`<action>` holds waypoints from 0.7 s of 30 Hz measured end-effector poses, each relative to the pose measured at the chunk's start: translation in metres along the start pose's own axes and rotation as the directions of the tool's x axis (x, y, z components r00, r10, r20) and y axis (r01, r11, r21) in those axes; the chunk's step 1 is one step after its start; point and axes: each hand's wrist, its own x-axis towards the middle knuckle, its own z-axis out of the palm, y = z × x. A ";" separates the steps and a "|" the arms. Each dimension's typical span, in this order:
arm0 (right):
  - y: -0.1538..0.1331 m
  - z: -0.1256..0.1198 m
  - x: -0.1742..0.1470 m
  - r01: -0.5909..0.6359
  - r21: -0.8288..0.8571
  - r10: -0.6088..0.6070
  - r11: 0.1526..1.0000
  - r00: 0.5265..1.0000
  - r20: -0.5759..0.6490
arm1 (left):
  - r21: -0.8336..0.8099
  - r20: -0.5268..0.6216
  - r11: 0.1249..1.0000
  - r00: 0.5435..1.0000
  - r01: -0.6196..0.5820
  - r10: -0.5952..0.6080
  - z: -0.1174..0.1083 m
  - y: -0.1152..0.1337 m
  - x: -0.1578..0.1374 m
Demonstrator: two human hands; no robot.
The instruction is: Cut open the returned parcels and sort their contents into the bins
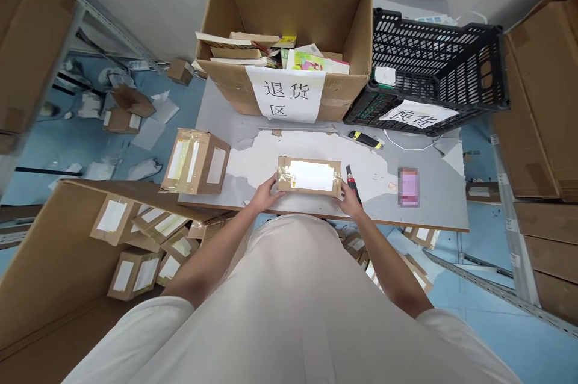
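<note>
A small taped cardboard box (285,184) with a large white label lies near the table's front edge. My left hand (266,195) grips its left end, thumb along the front. At the opposite end, my right hand (347,200) holds the box's right front corner. Just beside my right hand is a utility knife (353,182) with a red and black handle. A second utility knife (365,139), yellow and black, rests farther back. To the left, another taped cardboard box (194,162) stands on the table.
At the back stand a large carton (226,90) of books and a black plastic crate (451,86), both with paper signs. A blurred pink item (409,187) lies at right. Left below the table, a big open carton (45,263) holds several parcels. Shelves flank both sides.
</note>
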 end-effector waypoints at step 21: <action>-0.030 0.012 0.032 -0.161 -0.372 0.147 0.914 0.987 -0.066 | 0.342 -0.255 0.907 0.954 0.244 -0.160 0.003 0.024 0.035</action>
